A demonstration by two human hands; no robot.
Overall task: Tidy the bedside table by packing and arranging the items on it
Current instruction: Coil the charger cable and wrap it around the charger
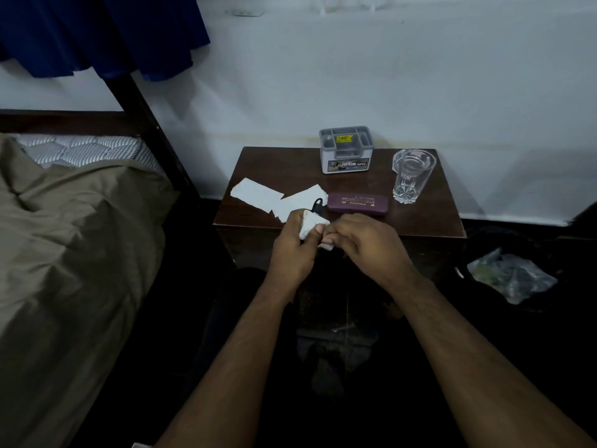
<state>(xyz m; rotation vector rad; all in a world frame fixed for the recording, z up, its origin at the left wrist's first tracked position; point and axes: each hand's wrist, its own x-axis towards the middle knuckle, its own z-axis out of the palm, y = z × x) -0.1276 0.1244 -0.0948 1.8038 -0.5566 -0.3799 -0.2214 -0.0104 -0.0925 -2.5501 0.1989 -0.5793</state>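
My left hand (292, 245) grips a white charger block (309, 224) at the front edge of the dark wooden bedside table (426, 218). A black cable plug (318, 204) sticks out of the block's far end. My right hand (361, 240) is curled against the block's near end, pinching something small there; what it holds is hidden. White paper slips (258, 194) lie on the table's left part. A maroon spectacle case (357, 204) lies in the middle. At the back stand a grey organiser box (345, 150) and a clear drinking glass (412, 174).
A bed with an olive sheet (74, 240) and dark frame post (145, 118) fills the left. Blue cloth (106, 33) hangs above it. A crumpled plastic bag (513, 276) lies on the dark floor to the right. A white wall is behind the table.
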